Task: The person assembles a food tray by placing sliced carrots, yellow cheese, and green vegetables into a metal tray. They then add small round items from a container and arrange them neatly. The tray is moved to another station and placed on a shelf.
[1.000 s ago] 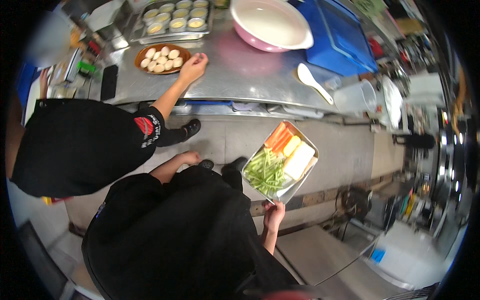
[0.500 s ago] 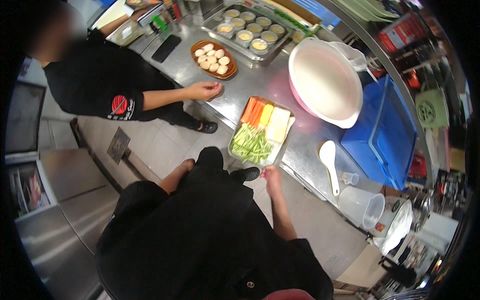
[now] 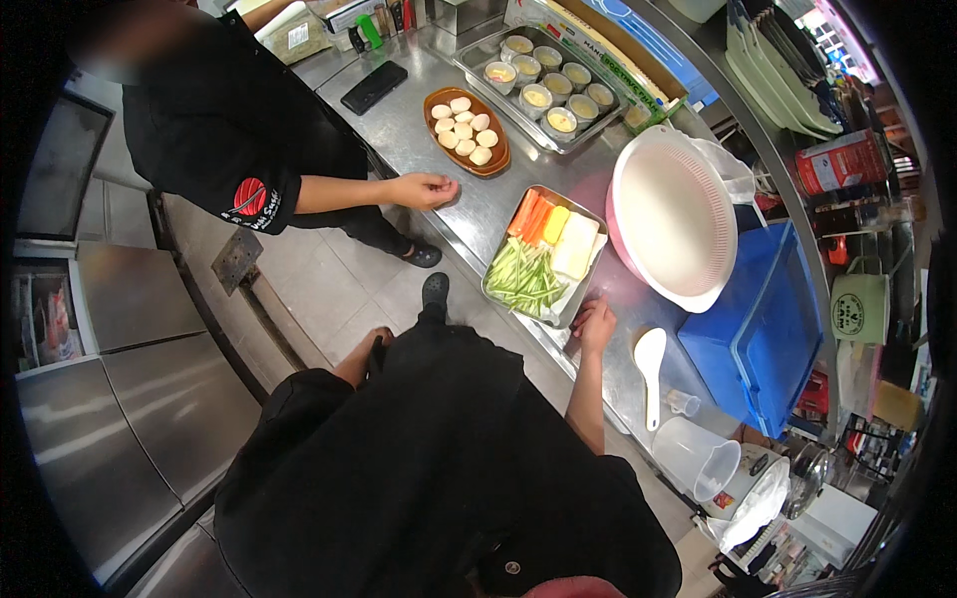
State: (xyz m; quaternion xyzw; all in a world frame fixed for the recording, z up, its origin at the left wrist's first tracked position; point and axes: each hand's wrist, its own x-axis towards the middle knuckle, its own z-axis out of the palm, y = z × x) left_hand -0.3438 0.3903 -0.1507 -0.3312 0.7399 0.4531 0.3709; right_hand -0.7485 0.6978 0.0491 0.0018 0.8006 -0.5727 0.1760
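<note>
My right hand is at the counter's front edge with its fingers loosely curled, right beside the near right corner of a metal tray. I cannot make out whether it touches the tray, and nothing shows in its fingers. Inside the tray lie orange sticks like carrot, a yellow piece, a pale block or stack and shredded green strips like cucumber. My left hand hangs low by my side, away from the counter, its fingers mostly hidden.
A co-worker's hand is over the counter edge at left, near a brown dish of round white pieces. Behind stands a tray of small filled cups. To the right are a large pink-white basin, blue bin, white paddle and clear jug.
My view has shifted, so the counter appears lower and farther right. My right hand has moved from the tray's near edge to beside its right corner, over the counter.
</note>
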